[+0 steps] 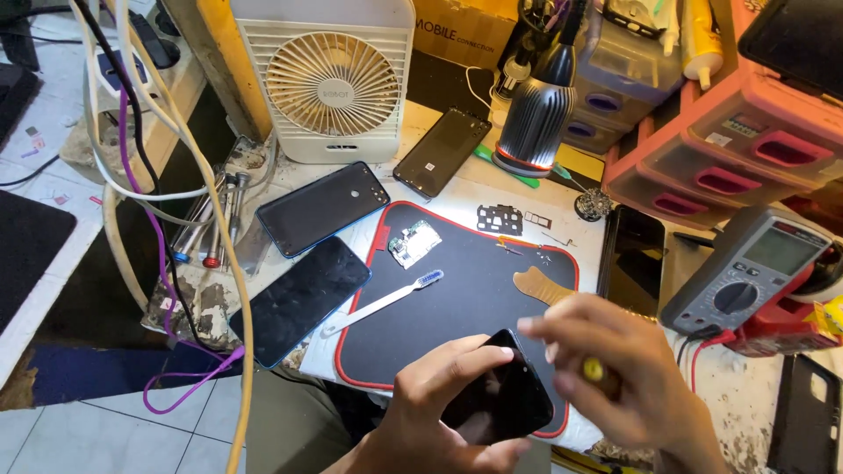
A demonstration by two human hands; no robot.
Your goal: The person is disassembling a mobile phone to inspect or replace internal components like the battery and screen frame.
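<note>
Two hands [527, 386] grip black phone [499, 399] below brown carton [461, 31].

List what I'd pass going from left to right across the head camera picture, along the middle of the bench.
Screwdrivers → dark phone with blue rim → white toothbrush → small circuit board → tan pry card → black phone at the mat's right edge → grey multimeter.

Bright, even daylight fills the scene, strongest on the pale floor at the left. Shadows are soft and short. The dark phone screens [300, 299] carry dull reflections, not hard glare. The right hand [615, 369] is smeared by motion blur; the table [457, 189] stays sharp. Straight edges bow slightly near the frame's borders.
</note>
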